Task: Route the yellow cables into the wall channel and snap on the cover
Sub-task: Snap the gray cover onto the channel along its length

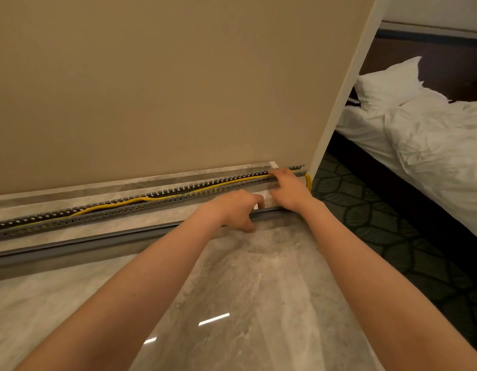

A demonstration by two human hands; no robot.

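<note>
1. Right hand [286, 190]: no closed grip here. Your fingers [276, 173] lie fairly flat on the right end of the channel [31, 228], pressing on the yellow cables [141, 200] rather than wrapping round them.
2. Left hand [236, 207]: it's just beside the right one, fingers curled down toward the floor [258, 290], over the right end of the cover [84, 246]. Honestly I can't tell whether that grip is pinching the cover or just hanging over it.
3. Cables: they run along inside the slotted channel at the foot of the wall [151, 89]. Around the middle they wave up and ride near the lower slotted edge, so I'd guess they're not fully seated there. At the far right they loop out past the channel's end.
4. Cover: the long grey strip lies flat on the floor, parallel to the channel and just in front of it. Not on yet.
5. Progress, as I read it: routing is mostly done. What's left is tucking that middle hump down, then lining the cover up and snapping it on along the whole run.
</note>
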